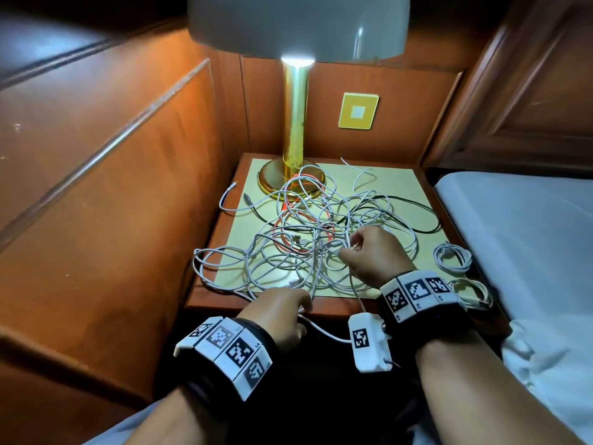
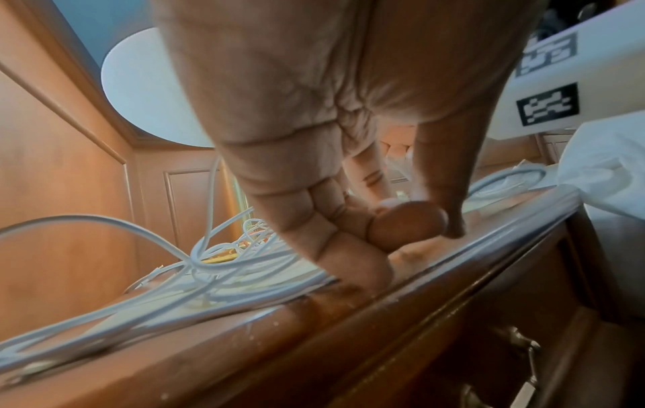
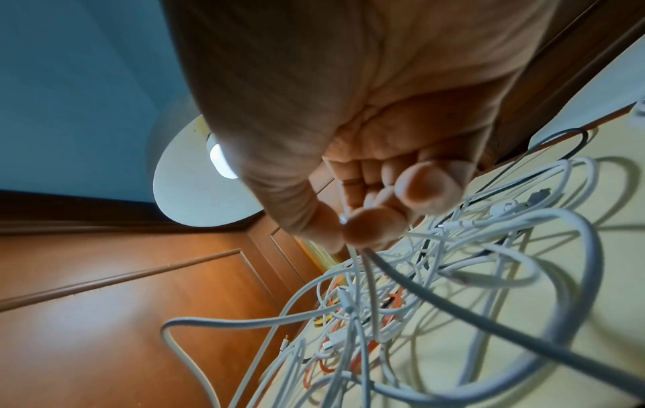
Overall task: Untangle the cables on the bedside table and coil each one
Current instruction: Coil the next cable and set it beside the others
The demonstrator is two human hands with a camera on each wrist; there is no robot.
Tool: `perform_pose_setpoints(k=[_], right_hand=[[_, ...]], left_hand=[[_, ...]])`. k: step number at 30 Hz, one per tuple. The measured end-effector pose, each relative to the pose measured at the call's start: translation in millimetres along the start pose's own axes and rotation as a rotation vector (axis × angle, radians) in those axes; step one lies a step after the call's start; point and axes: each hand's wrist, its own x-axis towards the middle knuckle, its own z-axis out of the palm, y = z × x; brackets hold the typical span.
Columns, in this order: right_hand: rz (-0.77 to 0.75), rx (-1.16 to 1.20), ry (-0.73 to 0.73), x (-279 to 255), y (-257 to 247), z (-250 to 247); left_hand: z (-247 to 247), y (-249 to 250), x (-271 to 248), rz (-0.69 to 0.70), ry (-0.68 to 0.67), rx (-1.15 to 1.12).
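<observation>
A loose tangle of white cables (image 1: 305,239) covers the bedside table (image 1: 401,184), with a red cable (image 1: 282,242) and a black cable (image 1: 414,203) threaded through it. My right hand (image 1: 348,248) is over the right side of the heap and pinches a white strand (image 3: 352,256) between thumb and forefinger. Its hold shows close up in the right wrist view (image 3: 349,223). My left hand (image 1: 303,311) is at the table's front edge, fingers curled (image 2: 384,229) on a white cable (image 1: 324,332) that hangs off the edge to the right.
Two small coiled white cables (image 1: 452,256) (image 1: 471,292) lie at the table's right edge beside the bed (image 1: 529,236). A gold lamp base (image 1: 290,178) stands at the back left under some loops. Wood panelling (image 1: 112,187) closes the left side. A drawer handle (image 2: 523,347) sits below the top.
</observation>
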Motion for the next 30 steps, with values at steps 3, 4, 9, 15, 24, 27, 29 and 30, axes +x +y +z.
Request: perform_pose_setpoints(k=[3,4,9,15,24,27,29,30], right_hand=[[-0.107,0.087,0.090,0,2,-5],[-0.141,0.101,0.118,-1,3,-5],[-0.205,0.156,0.197,2,10,-5],[-0.187,0.264,0.176,6,17,-3],[-0.328,0.367,0.079,-5,6,-3],[-0.235,0.276,-0.048,-6,10,-5],[-0.188,0.122,-0.122,-7,13,-5],[-0.175,0.067,-0.135,-8,13,-4]], left_hand=[[0,0,4,0.007,0.034,-0.010],[1,-1,5,0.010,0.036,-0.008],[-1,2,7,0.075,0.140,-0.024],[-23,-1,8,0.104,0.557,-0.236],[-36,-6,3,0.106,0.703,-0.382],[-37,-8,1,0.129,0.506,-0.403],[-40,-15,2,0.100,0.459,-0.364],[-42,-19,2,0.076,0.503,-0.330]])
